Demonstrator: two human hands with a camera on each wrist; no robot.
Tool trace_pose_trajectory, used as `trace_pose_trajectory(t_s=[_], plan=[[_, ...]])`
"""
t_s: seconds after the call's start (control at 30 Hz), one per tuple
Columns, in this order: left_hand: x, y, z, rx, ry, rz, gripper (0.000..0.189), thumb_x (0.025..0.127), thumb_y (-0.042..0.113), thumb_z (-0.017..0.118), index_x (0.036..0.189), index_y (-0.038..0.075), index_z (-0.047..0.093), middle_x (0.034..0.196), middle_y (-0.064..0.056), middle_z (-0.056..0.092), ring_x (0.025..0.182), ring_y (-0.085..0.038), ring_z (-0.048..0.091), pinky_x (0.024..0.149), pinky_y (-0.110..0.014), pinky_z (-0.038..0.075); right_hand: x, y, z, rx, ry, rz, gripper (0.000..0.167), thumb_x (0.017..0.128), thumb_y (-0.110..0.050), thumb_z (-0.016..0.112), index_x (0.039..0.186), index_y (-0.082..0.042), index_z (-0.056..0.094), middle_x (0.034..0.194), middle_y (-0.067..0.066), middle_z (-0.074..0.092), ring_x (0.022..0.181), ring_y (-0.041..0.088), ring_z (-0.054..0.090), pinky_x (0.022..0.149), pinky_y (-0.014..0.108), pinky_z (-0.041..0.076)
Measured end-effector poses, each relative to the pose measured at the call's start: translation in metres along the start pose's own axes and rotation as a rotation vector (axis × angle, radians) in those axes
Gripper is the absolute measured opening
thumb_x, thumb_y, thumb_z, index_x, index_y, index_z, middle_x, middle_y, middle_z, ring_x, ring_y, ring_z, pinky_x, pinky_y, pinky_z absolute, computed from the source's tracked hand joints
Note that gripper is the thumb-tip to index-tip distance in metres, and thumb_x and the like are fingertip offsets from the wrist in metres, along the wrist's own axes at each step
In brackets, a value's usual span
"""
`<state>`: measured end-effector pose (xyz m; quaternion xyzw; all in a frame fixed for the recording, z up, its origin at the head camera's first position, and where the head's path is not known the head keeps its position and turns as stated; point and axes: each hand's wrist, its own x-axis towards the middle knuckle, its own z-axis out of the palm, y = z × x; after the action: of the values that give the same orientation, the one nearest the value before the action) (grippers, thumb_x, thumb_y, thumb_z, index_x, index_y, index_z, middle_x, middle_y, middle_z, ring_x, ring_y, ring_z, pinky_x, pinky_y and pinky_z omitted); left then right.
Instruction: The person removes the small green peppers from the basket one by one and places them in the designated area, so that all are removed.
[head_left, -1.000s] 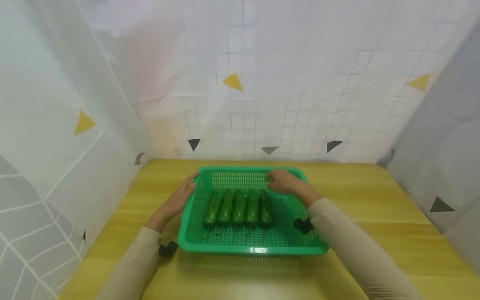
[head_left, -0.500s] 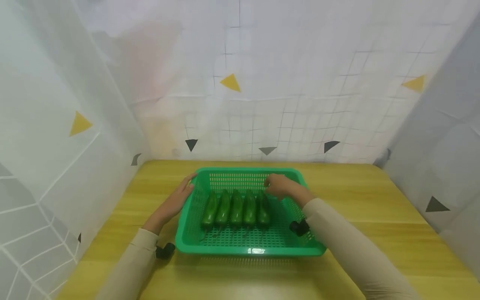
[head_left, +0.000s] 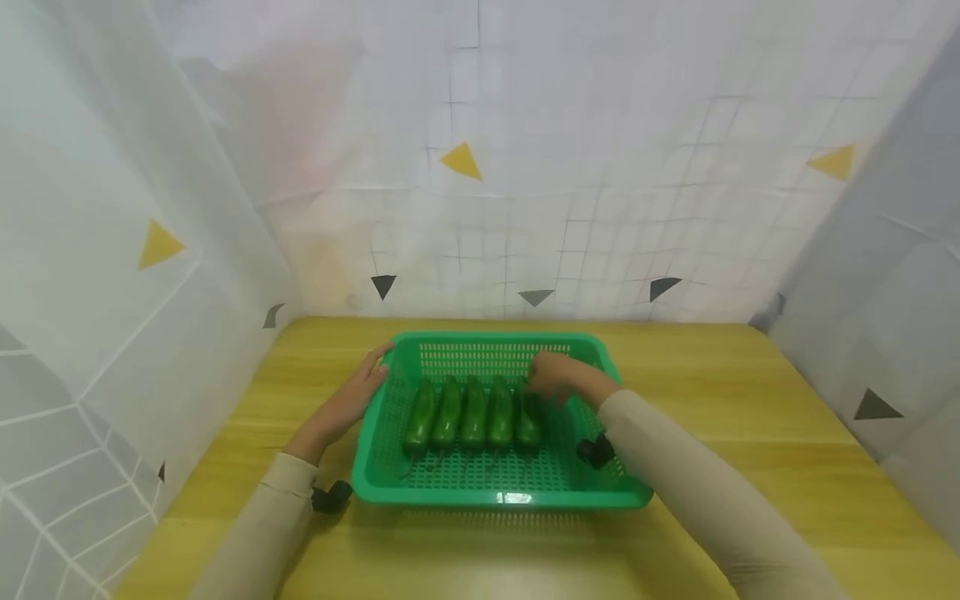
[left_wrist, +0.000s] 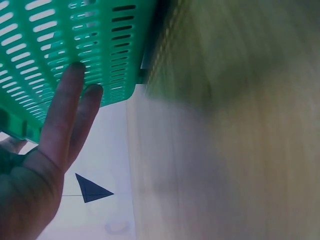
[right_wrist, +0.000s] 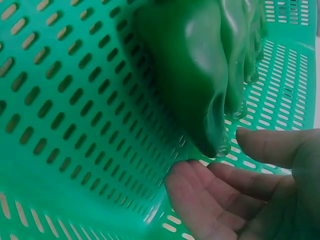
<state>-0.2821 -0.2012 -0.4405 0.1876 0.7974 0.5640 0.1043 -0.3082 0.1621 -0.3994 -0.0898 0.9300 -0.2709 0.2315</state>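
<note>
Several glossy green peppers (head_left: 472, 417) lie side by side in a green slotted plastic basket (head_left: 510, 500), stems toward the person. At the rightmost pepper (head_left: 528, 432), my right hand (head_left: 557, 377) reaches down by the far tip. The right wrist view has thumb and fingers on either side of that pepper's tip (right_wrist: 215, 142), with a gap between them; contact is unclear. My left hand (head_left: 347, 407) rests at the basket's left side. Straight left fingers (left_wrist: 65, 115) lie along the outer slotted wall, and the thumb is near the rim.
The basket stands on a yellow wood-grain table (head_left: 712, 367). White patterned sheeting (head_left: 600, 167) rises behind the table and along both sides. Inside the basket, bare floor (head_left: 566, 442) shows right of the peppers. Each sleeve has a black wrist camera (head_left: 596, 451) by it.
My right hand has lowered into the basket and shifted slightly left and nearer, onto the rightmost pepper's far end. The left hand keeps its place at the basket; the peppers have not moved in it.
</note>
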Motion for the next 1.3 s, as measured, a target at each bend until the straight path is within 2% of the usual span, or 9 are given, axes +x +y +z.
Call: trace_pose_trajectory(t_s=[0.07, 0.2, 0.3, 0.43, 0.63, 0.87, 1.13, 1.3], plan=[[0.0, 0.0, -0.001, -0.01, 0.002, 0.003, 0.054, 0.113, 0.038, 0.027, 0.163, 0.021, 0.016, 0.162, -0.018, 0.023, 0.141, -0.042, 0.033, 0.11, -0.062, 0.033, 0.002, 0.0, 0.0, -0.004, -0.013, 0.006, 0.022, 0.1, -0.01, 0.062, 0.112, 0.008, 0.067, 0.088, 0.015, 0.066, 0.08, 0.027, 0.068, 0.069, 0.037, 0.061], [0.001, 0.0, -0.001, -0.002, 0.009, 0.006, 0.054, 0.113, 0.037, 0.027, 0.164, 0.02, 0.015, 0.165, -0.016, 0.018, 0.144, -0.041, 0.028, 0.111, -0.063, 0.029, 0.005, 0.004, 0.0, -0.015, -0.032, 0.016, 0.014, 0.1, -0.008, 0.061, 0.096, 0.003, 0.068, 0.085, 0.015, 0.066, 0.078, 0.027, 0.068, 0.068, 0.035, 0.061], [0.001, 0.001, -0.001, -0.003, 0.016, -0.003, 0.054, 0.113, 0.037, 0.028, 0.163, 0.021, 0.016, 0.165, -0.014, 0.017, 0.146, -0.039, 0.025, 0.113, -0.064, 0.026, 0.006, 0.006, 0.002, 0.0, -0.041, 0.019, 0.013, 0.1, -0.005, 0.061, 0.09, 0.002, 0.068, 0.086, 0.015, 0.067, 0.079, 0.026, 0.069, 0.067, 0.035, 0.061], [0.001, 0.001, 0.0, 0.001, 0.016, -0.003, 0.054, 0.113, 0.039, 0.029, 0.163, 0.024, 0.017, 0.167, -0.011, 0.015, 0.149, -0.038, 0.019, 0.115, -0.064, 0.022, 0.005, 0.007, 0.006, 0.045, -0.043, 0.019, 0.012, 0.099, -0.003, 0.061, 0.1, 0.005, 0.069, 0.088, 0.015, 0.067, 0.081, 0.027, 0.069, 0.068, 0.036, 0.061], [0.001, 0.0, -0.001, 0.004, 0.012, -0.007, 0.053, 0.114, 0.037, 0.028, 0.163, 0.023, 0.017, 0.165, -0.013, 0.018, 0.147, -0.039, 0.023, 0.113, -0.064, 0.025, 0.002, 0.007, 0.008, 0.077, -0.053, -0.006, 0.027, 0.099, -0.003, 0.06, 0.121, 0.012, 0.063, 0.097, 0.017, 0.068, 0.084, 0.028, 0.069, 0.068, 0.036, 0.061], [0.001, -0.001, -0.002, 0.01, 0.019, -0.023, 0.053, 0.113, 0.038, 0.027, 0.163, 0.025, 0.015, 0.164, -0.014, 0.021, 0.143, -0.04, 0.03, 0.111, -0.063, 0.03, 0.002, 0.005, 0.003, 0.076, -0.086, -0.021, 0.034, 0.1, -0.005, 0.061, 0.129, 0.013, 0.059, 0.104, 0.019, 0.067, 0.086, 0.028, 0.069, 0.071, 0.036, 0.061], [0.003, -0.003, -0.002, 0.011, 0.013, -0.009, 0.055, 0.113, 0.042, 0.028, 0.163, 0.026, 0.016, 0.167, -0.01, 0.013, 0.15, -0.037, 0.017, 0.114, -0.066, 0.022, 0.0, 0.007, -0.002, 0.088, -0.083, -0.038, 0.038, 0.1, -0.005, 0.061, 0.133, 0.014, 0.055, 0.116, 0.026, 0.064, 0.092, 0.032, 0.069, 0.071, 0.036, 0.061], [0.002, -0.003, -0.002, 0.021, 0.019, -0.017, 0.053, 0.113, 0.039, 0.028, 0.163, 0.026, 0.017, 0.166, -0.011, 0.016, 0.148, -0.038, 0.02, 0.113, -0.065, 0.024, -0.001, 0.009, -0.003, 0.089, -0.062, -0.037, 0.043, 0.1, -0.005, 0.061, 0.138, 0.013, 0.05, 0.118, 0.026, 0.062, 0.094, 0.034, 0.068, 0.073, 0.037, 0.061]])
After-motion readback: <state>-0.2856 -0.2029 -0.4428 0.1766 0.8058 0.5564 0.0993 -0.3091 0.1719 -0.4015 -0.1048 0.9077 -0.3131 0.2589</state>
